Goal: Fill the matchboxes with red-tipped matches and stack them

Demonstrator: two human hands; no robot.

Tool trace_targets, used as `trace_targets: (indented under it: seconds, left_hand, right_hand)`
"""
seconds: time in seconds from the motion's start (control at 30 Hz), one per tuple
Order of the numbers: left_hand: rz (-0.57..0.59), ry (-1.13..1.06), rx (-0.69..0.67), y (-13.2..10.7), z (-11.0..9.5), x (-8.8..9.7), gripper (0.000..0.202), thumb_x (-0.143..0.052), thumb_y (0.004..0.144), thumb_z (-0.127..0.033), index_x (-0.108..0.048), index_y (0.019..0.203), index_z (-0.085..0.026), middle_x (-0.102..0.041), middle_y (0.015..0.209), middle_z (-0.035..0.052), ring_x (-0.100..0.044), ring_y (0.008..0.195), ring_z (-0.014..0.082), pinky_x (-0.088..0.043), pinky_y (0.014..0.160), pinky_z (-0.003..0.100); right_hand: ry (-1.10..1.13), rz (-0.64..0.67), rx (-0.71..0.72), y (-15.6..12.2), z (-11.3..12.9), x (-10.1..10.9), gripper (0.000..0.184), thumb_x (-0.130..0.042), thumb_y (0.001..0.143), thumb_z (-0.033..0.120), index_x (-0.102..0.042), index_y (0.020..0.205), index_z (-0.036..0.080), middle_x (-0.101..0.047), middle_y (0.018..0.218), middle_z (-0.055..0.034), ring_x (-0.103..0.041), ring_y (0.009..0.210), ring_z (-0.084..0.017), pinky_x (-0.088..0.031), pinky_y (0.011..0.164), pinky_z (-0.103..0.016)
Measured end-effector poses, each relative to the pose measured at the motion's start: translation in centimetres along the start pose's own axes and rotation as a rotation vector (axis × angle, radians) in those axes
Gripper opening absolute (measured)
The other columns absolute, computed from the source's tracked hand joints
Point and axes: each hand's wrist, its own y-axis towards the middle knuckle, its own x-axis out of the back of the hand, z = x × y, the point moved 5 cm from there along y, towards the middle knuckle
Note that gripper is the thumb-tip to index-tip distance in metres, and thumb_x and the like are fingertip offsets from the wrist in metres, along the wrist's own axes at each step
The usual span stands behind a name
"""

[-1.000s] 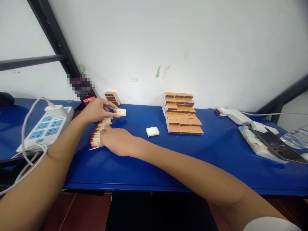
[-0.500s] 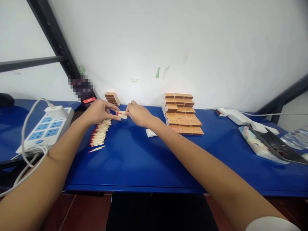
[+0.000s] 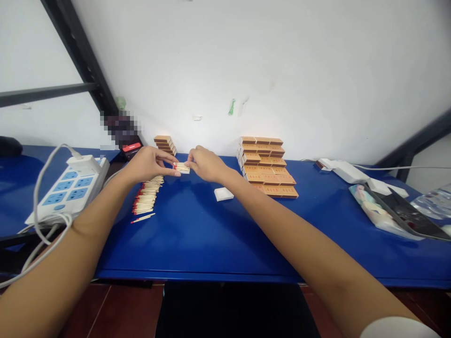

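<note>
A small white matchbox tray (image 3: 185, 172) filled with red-tipped matches (image 3: 182, 166) is held just above the blue table. My left hand (image 3: 150, 163) grips its left end between thumb and fingers. At the opposite end, the thumb and fingers of my right hand (image 3: 206, 163) pinch the tray or the match ends; I cannot tell which. Below my left hand lies a long pile of loose matches (image 3: 146, 197), heads to the left, with a few apart at its near end. Another white tray (image 3: 223, 194) rests on the table beneath my right forearm.
Orange matchboxes (image 3: 269, 178) are stacked in steps by the wall. A smaller stack of boxes (image 3: 164, 144) stands behind my left hand. On the left is a power strip (image 3: 70, 188) with looping white cables; a dark tray (image 3: 401, 211) and white packaging (image 3: 348, 171) lie right.
Both hands and the filled tray have shifted slightly to the right. My right hand has risen a little at the tray's end, and the white tray on the table shows more fully.
</note>
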Motion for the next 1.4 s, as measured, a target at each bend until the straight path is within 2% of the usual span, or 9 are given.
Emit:
trace_targets:
  seconds: [0.23,0.53,0.67,0.8,0.87,1.0,1.13,1.23,1.4]
  left_hand:
    - [0.006,0.007,-0.027,0.1,0.2,-0.3,0.067,-0.1,0.06,-0.066,-0.091,0.104,-0.016,-0.079,0.071,0.0054,-0.066,0.062,0.018,-0.043,0.055,0.025]
    - [0.005,0.008,-0.053,0.1,0.3,-0.4,0.066,-0.099,0.06,-0.065,-0.091,0.105,-0.017,-0.078,0.069,0.0042,-0.064,0.061,0.0165,-0.04,0.054,0.024]
    - [0.027,0.002,-0.064,0.2,0.3,-0.6,0.063,-0.099,0.063,-0.062,-0.091,0.106,-0.017,-0.077,0.068,0.0034,-0.063,0.059,0.0159,-0.041,0.054,0.024]
    - [0.058,0.007,-0.101,0.1,-0.2,-0.9,0.058,-0.101,0.063,-0.057,-0.091,0.105,-0.017,-0.072,0.062,0.0011,-0.059,0.055,0.0143,-0.042,0.055,0.025]
    - [0.074,0.012,-0.112,0.1,-0.4,-1.0,0.056,-0.1,0.065,-0.056,-0.091,0.105,-0.018,-0.07,0.06,0.0004,-0.058,0.054,0.014,-0.043,0.055,0.025]
    - [0.075,0.029,-0.119,0.0,-0.5,-0.9,0.055,-0.1,0.067,-0.056,-0.092,0.105,-0.018,-0.07,0.059,0.0002,-0.057,0.054,0.0137,-0.042,0.055,0.025]
    - [0.084,0.03,-0.115,0.1,-0.3,-1.0,0.055,-0.1,0.066,-0.056,-0.092,0.106,-0.019,-0.071,0.06,0.0006,-0.057,0.055,0.0139,-0.04,0.054,0.025]
    - [0.094,0.022,-0.117,0.2,-0.3,-1.2,0.054,-0.1,0.066,-0.057,-0.092,0.106,-0.02,-0.073,0.063,0.0014,-0.059,0.056,0.0146,-0.042,0.055,0.025]
    - [0.098,0.02,-0.105,0.1,-0.5,-1.3,0.054,-0.099,0.066,-0.056,-0.092,0.106,-0.019,-0.074,0.063,0.0017,-0.059,0.056,0.0146,-0.041,0.054,0.025]
  right_hand:
    - [0.046,0.033,0.032,0.3,0.0,-0.4,0.019,-0.063,0.109,0.027,-0.074,0.1,0.015,-0.077,0.108,-0.0112,-0.064,0.086,-0.019,-0.04,0.075,-0.03]
    - [0.108,0.112,0.045,0.4,0.1,-0.7,0.023,-0.062,0.108,0.026,-0.072,0.091,0.014,-0.075,0.088,-0.0075,-0.058,0.073,-0.016,-0.036,0.068,-0.029]
    - [0.175,0.042,0.062,0.4,0.0,-0.7,0.019,-0.065,0.107,0.028,-0.072,0.096,0.014,-0.073,0.092,-0.0062,-0.057,0.076,-0.016,-0.035,0.07,-0.028]
    - [0.21,-0.083,0.195,0.4,0.4,-0.6,0.011,-0.067,0.105,0.025,-0.074,0.107,0.016,-0.071,0.108,-0.0069,-0.059,0.09,-0.018,-0.038,0.08,-0.028]
    - [0.224,-0.068,0.23,0.3,0.5,-0.7,0.011,-0.067,0.105,0.025,-0.075,0.107,0.017,-0.07,0.11,-0.0073,-0.06,0.093,-0.018,-0.039,0.082,-0.028]
    - [0.167,-0.027,0.171,0.3,0.3,-0.9,0.017,-0.069,0.105,0.03,-0.076,0.101,0.015,-0.071,0.113,-0.0097,-0.06,0.088,-0.017,-0.038,0.077,-0.028]
    - [0.129,0.022,0.122,0.5,-0.1,-1.0,0.016,-0.067,0.102,0.027,-0.074,0.094,0.015,-0.074,0.097,-0.007,-0.057,0.076,-0.015,-0.035,0.071,-0.03]
    - [0.131,0.059,0.104,0.6,-0.3,-1.0,0.018,-0.069,0.1,0.032,-0.073,0.092,0.016,-0.073,0.085,-0.0048,-0.056,0.072,-0.016,-0.035,0.071,-0.03]
    - [0.115,0.003,0.122,0.5,-0.1,-0.7,0.018,-0.068,0.101,0.032,-0.075,0.094,0.016,-0.076,0.094,-0.0065,-0.058,0.076,-0.016,-0.035,0.071,-0.03]
